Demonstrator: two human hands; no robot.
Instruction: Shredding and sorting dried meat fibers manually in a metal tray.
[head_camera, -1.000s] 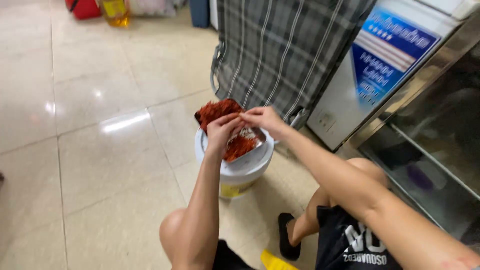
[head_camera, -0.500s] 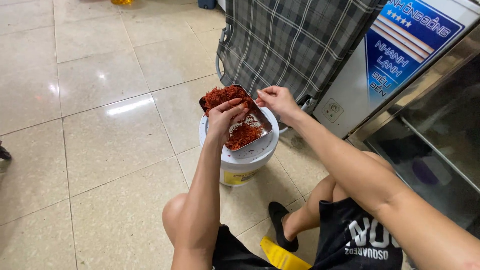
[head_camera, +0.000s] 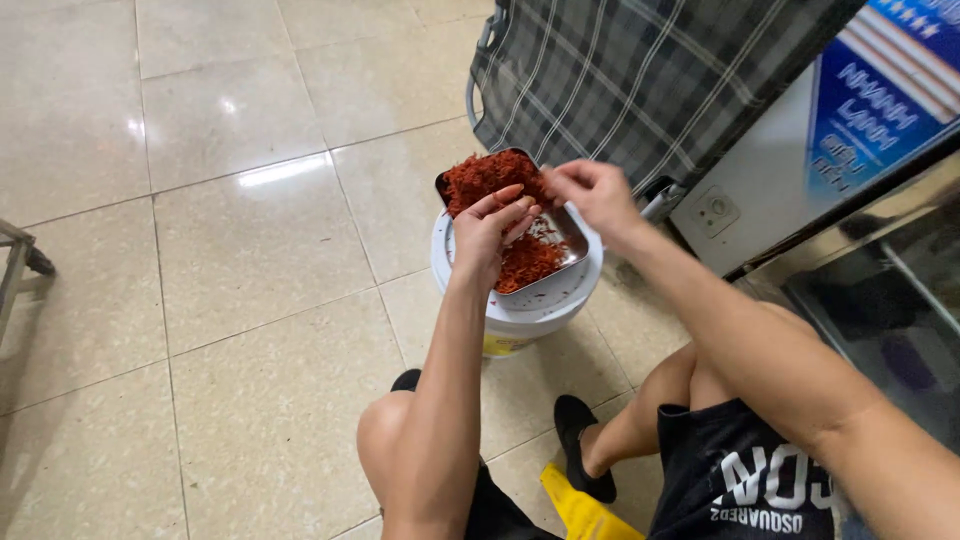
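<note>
A metal tray heaped with red shredded food rests on the lid of a white bucket on the tiled floor. My left hand reaches over the tray's middle, fingers curled and touching the red shreds. Just right of it, my right hand hovers over the tray's far edge with fingers pinched together; whether it holds shreds I cannot tell. I sit low, my knees on either side of the bucket.
A folded plaid chair leans behind the bucket. A white appliance with a blue panel and a glass-fronted cabinet stand at right. A metal frame leg shows at the left edge. Beige floor tiles spread to the left.
Both hands stay over the tray, shifting slightly among the red shreds. The view has tilted down and nearer to the bucket.
</note>
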